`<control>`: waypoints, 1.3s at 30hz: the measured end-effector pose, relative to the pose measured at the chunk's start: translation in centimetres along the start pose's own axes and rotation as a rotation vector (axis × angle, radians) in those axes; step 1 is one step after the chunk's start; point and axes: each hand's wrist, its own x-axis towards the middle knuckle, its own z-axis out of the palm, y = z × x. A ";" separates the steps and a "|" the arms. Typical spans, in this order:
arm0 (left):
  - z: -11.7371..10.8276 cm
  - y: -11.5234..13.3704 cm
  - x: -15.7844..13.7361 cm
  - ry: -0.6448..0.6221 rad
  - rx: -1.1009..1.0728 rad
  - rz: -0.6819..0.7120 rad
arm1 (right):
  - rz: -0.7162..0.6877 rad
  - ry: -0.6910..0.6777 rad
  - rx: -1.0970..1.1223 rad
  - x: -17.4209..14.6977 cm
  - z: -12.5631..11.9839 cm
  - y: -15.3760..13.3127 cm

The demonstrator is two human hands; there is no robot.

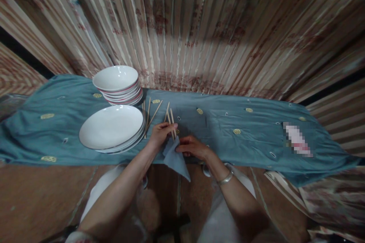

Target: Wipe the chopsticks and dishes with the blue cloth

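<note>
Chopsticks point(172, 115) held by left hand point(159, 135), blue cloth point(177, 162) pinched by right hand point(195, 148), both hands' fingers point(184, 147) closed, lower chopstick ends seemingly covered by cloth.

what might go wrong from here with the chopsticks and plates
The left hand pinches slim chopsticks above the blue cloth, so one might slip out. Its forearm passes near the stacked plates and might bump them. The loose chopsticks beside those plates might roll if nudged.
</note>
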 end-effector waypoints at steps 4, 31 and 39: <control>-0.5 0.8 0.7 0.057 -0.019 0.063 | 0.017 -0.116 -0.020 -0.1 0.3 0.5; 0.1 0.5 0.1 0.011 -0.045 -0.023 | 0.012 -0.065 -0.016 -0.4 0.1 -0.1; -0.2 1.0 0.7 0.058 -0.067 0.010 | 0.003 -0.118 -0.020 -0.6 0.1 0.1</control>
